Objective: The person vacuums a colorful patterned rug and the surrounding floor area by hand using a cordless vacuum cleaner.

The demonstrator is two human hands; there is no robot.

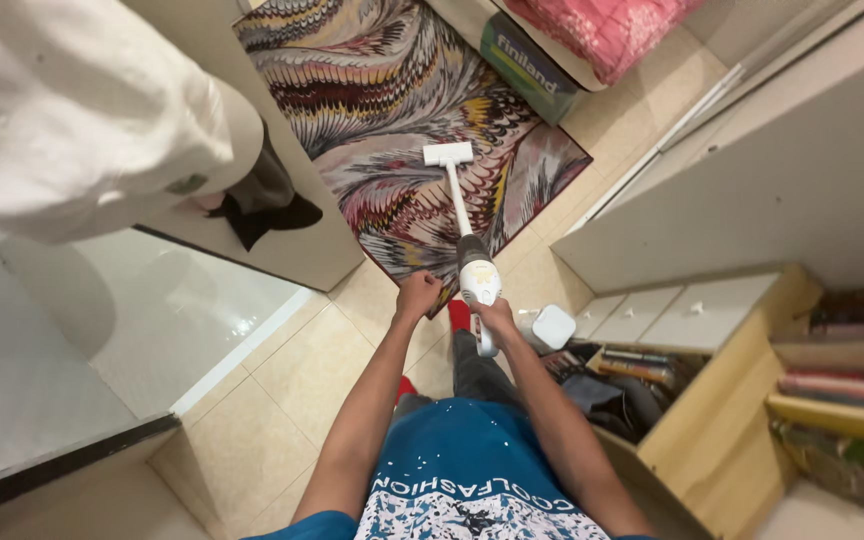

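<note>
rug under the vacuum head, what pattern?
The rug has a swirling marbled, feather-like pattern in red, yellow, black and grey-white, shown in the head view.

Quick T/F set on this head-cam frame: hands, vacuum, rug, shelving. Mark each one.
1. The right hand grips the handle of the white stick vacuum. True.
2. The vacuum head rests on bare tile. False: it sits on the swirl-patterned rug.
3. The left hand holds the vacuum wand. False: it is a closed fist beside the vacuum, holding nothing visible.
4. Books lie on the wooden shelves at right. True.
5. The floor is dark carpet. False: it is beige tile.
</note>
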